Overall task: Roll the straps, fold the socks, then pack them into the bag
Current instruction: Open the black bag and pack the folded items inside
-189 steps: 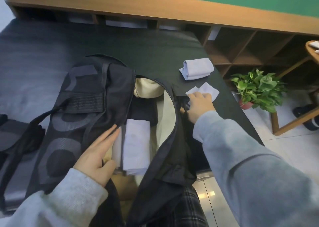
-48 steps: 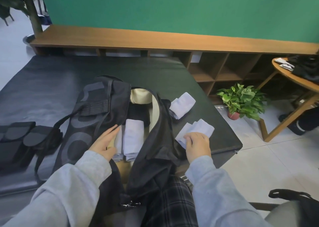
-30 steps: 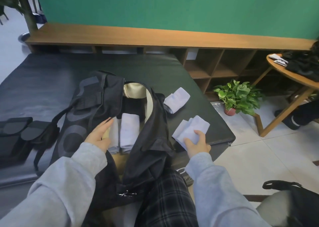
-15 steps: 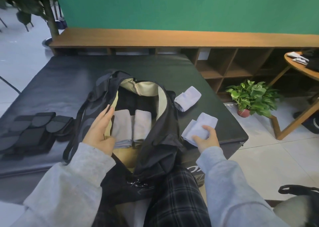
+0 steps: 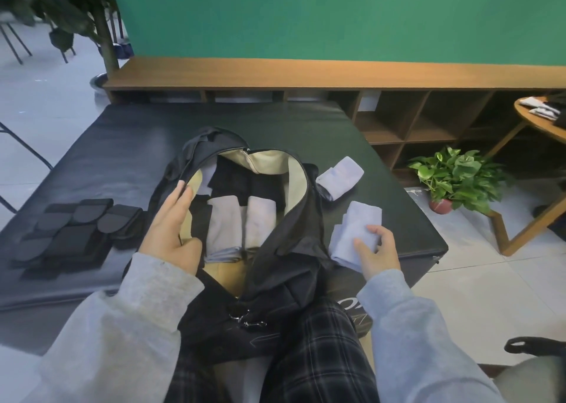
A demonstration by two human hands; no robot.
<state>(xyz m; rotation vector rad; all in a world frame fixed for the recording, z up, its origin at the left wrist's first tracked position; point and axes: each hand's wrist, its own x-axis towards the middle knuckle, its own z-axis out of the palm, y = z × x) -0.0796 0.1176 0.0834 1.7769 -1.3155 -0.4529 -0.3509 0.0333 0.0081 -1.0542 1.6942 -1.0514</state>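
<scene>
A black bag [image 5: 294, 258] with a cream lining lies unzipped on the black mat [image 5: 128, 145]. Two folded pale socks [image 5: 242, 225] lie side by side inside it, beside dark items. My left hand [image 5: 171, 228] holds the bag's left flap open, fingers straight along the zip edge. My right hand [image 5: 376, 249] grips a folded pale sock [image 5: 355, 231] lying on the mat right of the bag. Another folded sock [image 5: 340, 175] lies further back, next to the bag's rim. Black rolled straps [image 5: 67, 228] sit in a group at the left of the mat.
A long wooden shelf unit [image 5: 337, 74] runs behind the mat below a green wall. A potted plant [image 5: 456, 175] stands on the floor to the right, beside a wooden table [image 5: 539, 126]. My checked trousers [image 5: 306, 350] are under the bag's near end.
My left hand has pulled the bag's left flap wider, showing more of the inside. My right hand closed around the folded sock and shifted it slightly toward the bag.
</scene>
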